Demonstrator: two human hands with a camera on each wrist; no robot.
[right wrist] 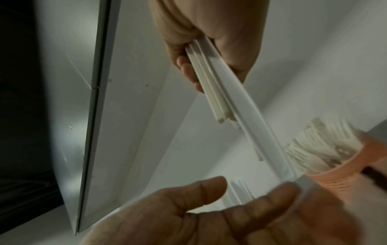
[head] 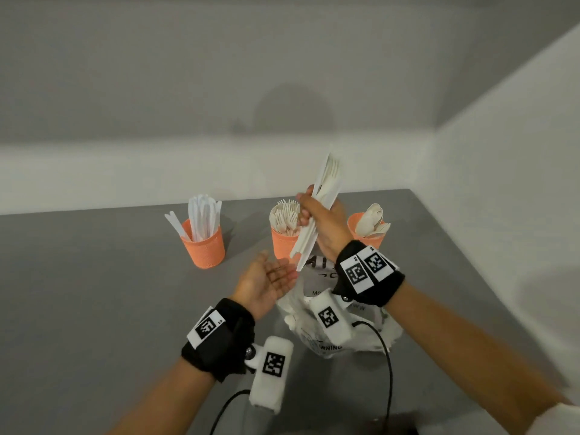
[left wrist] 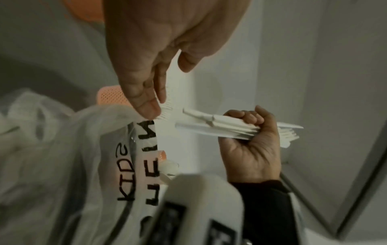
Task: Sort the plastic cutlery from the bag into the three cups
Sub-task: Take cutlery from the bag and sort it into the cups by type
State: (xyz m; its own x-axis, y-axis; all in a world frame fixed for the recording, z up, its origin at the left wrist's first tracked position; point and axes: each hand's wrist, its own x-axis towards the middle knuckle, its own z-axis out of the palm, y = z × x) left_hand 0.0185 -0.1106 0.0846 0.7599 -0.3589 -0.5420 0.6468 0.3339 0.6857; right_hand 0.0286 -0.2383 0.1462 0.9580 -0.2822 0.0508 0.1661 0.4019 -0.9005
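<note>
My right hand (head: 317, 219) grips a bundle of white plastic cutlery (head: 320, 208), fork tines up, above the middle cup; the same bundle (left wrist: 220, 127) (right wrist: 211, 86) shows in both wrist views. My left hand (head: 270, 279) lies open, palm up, just below the bundle's handle ends and holds nothing. Three orange cups stand in a row: the left cup (head: 205, 246) holds knives, the middle cup (head: 284, 243) forks, the right cup (head: 365, 233) spoons. The clear printed plastic bag (head: 332, 321) lies under my right wrist, also seen as the bag (left wrist: 73, 157).
The grey table (head: 94, 293) ends at a white wall behind the cups and on the right. Black cables (head: 387, 365) run from the wrist cameras near the table's front edge.
</note>
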